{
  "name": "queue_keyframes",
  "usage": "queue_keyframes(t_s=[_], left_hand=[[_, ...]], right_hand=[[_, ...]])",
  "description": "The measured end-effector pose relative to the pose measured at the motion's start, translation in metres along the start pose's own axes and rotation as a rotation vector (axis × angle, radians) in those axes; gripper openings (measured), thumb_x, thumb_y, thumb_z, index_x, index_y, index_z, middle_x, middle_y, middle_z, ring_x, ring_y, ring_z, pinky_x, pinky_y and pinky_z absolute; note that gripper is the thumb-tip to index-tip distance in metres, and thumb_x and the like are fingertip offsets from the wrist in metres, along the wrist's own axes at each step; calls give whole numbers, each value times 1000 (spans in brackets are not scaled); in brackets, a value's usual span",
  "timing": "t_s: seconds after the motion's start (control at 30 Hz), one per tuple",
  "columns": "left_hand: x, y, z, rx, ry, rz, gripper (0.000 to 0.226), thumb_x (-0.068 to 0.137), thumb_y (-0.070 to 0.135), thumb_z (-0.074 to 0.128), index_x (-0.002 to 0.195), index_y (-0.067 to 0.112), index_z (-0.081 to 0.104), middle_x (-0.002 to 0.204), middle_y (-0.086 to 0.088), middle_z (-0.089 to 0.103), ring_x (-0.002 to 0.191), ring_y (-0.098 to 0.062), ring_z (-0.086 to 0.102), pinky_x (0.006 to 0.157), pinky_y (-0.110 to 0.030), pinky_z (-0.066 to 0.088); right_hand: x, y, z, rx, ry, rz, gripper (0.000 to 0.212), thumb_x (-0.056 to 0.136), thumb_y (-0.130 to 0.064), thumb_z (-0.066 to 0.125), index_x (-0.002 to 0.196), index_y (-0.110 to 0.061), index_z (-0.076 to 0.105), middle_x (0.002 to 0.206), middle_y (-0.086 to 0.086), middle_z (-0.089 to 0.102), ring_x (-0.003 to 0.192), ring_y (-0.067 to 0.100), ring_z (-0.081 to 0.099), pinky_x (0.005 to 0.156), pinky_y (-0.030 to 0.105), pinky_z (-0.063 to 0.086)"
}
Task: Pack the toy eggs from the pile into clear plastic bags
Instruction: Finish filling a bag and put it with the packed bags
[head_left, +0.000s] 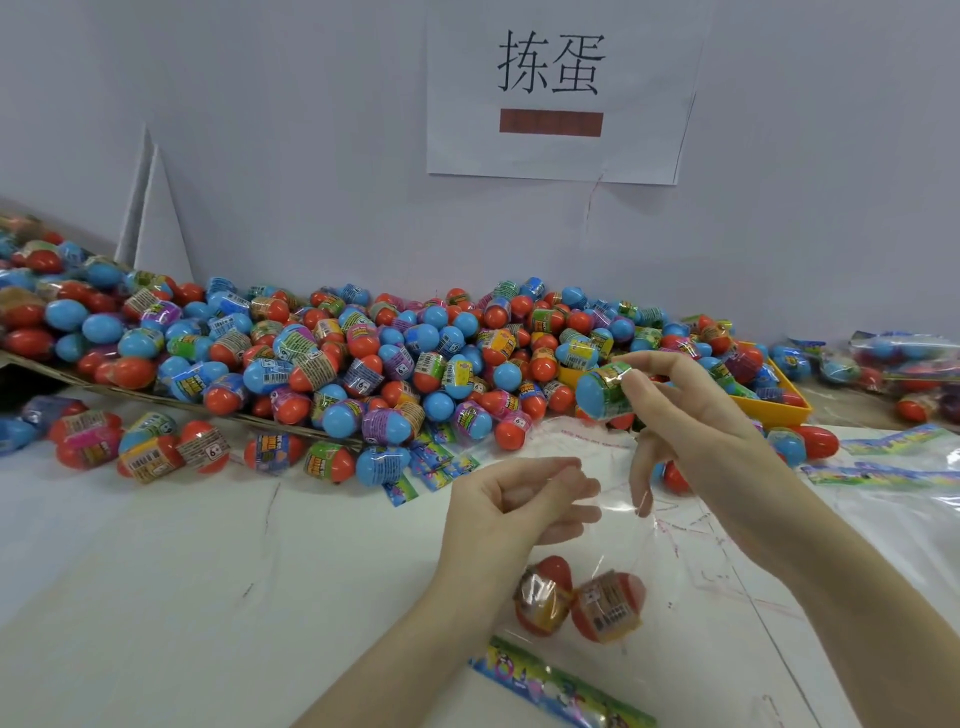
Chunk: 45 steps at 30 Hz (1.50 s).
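From the head view, the right hand (691, 415) pinches a blue toy egg (602, 392) by its green shrink-wrapped band, thumb and forefinger closed on it while the other fingers curl loosely below; the egg hangs in the air above the mouth of a clear plastic bag (639, 530). The left hand (519, 504) holds the bag's upper edge, fingers curled round the film to keep it open. Two red eggs (582, 600) with yellow and brown printed bands already lie at the bottom of the bag, touching each other.

The pile of toy eggs (322, 353) runs along the far edge of the table, blue halves and red halves mixed, each wrapped in a coloured label; part of it rests on a sheet of cardboard (156, 402) that slopes down from the left. Loose eggs lie on the table in front of that sheet.

The bag's film is nearly invisible, so its outline can only be followed by glints and creases. An orange tray (784, 402) is half hidden behind the right hand. Filled bags (904, 364) at the right edge are cut off by the frame. A printed header card (561, 686) near the front edge is also cut off.

The table (156, 571) is white, marked with thin pen scribbles. Behind it stands a pale wall with a paper sign (556, 88) bearing two large characters.
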<state>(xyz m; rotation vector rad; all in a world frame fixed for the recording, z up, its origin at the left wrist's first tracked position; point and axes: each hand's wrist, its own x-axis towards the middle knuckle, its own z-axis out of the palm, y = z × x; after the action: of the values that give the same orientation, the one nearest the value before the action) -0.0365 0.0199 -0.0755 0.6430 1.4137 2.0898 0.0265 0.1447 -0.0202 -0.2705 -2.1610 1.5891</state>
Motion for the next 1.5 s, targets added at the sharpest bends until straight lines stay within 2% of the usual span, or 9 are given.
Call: queue_keyframes(t_s=[0.17, 0.37, 0.7, 0.93, 1.07, 1.13, 1.23, 1.37, 1.5], left_hand=[[-1, 1, 0, -10, 87, 82, 17, 67, 27, 63, 77, 16, 71, 75, -2, 74, 67, -15, 71, 58, -17, 53], [-1, 0, 1, -8, 123, 117, 19, 66, 29, 63, 76, 16, 71, 74, -1, 74, 67, -15, 71, 57, -16, 53], [-1, 1, 1, -5, 147, 139, 18, 64, 35, 63, 67, 21, 74, 74, -1, 74, 68, -15, 71, 58, -17, 54], [-1, 1, -1, 26, -11, 24, 27, 64, 46, 68, 81, 26, 73, 86, -2, 74, 86, -17, 70, 69, -18, 55], [-2, 3, -3, 46, -155, -35, 29, 68, 20, 73, 97, 23, 68, 98, 6, 73, 93, -14, 69, 73, -16, 53], [-2, 3, -3, 46, -152, -30, 34, 72, 2, 74, 99, 23, 67, 99, 6, 73, 92, -15, 69, 69, -15, 51], [-1, 1, -4, 86, -94, -14, 35, 75, -2, 70, 101, 21, 66, 97, 5, 73, 85, -11, 70, 68, -15, 51], [1, -2, -5, 105, -39, 8, 30, 73, 3, 73, 99, 17, 68, 82, 4, 73, 70, -5, 67, 63, -16, 51], [3, -3, -6, 96, 12, 10, 30, 70, 6, 76, 98, 15, 68, 82, 1, 73, 70, -7, 67, 63, -18, 52]], right_hand=[[1, -1, -3, -98, 67, -24, 3, 84, -30, 54, 87, -30, 53, 70, -11, 64, 40, 7, 58, 47, 8, 45], [-2, -3, -7, -198, 33, -87, 17, 75, -15, 67, 79, -31, 63, 68, -17, 67, 50, 5, 63, 46, 10, 46], [-7, -5, -7, -431, -109, -135, 24, 65, -28, 65, 79, -47, 61, 88, -19, 63, 65, 1, 61, 61, 2, 45], [-5, 1, -8, -457, -104, -108, 17, 65, -38, 65, 81, -42, 59, 78, -24, 62, 69, -3, 60, 61, 16, 51], [-2, 5, -9, -434, -67, -61, 16, 67, -38, 67, 81, -37, 60, 76, -20, 64, 69, -2, 61, 57, 14, 51], [0, 7, -7, -434, -42, -40, 15, 71, -34, 69, 81, -38, 58, 74, -21, 63, 70, -5, 60, 56, 13, 49], [0, 7, -3, -454, -32, -29, 16, 71, -36, 69, 80, -40, 55, 69, -28, 61, 74, -13, 58, 60, 11, 43], [-4, 6, 4, -530, 14, -68, 23, 57, -57, 61, 74, -42, 60, 72, -31, 63, 82, -12, 58, 93, 39, 42], [-6, 5, 12, -606, 20, -140, 17, 61, -64, 49, 65, -49, 55, 73, -41, 57, 91, -3, 55, 94, 49, 40]])
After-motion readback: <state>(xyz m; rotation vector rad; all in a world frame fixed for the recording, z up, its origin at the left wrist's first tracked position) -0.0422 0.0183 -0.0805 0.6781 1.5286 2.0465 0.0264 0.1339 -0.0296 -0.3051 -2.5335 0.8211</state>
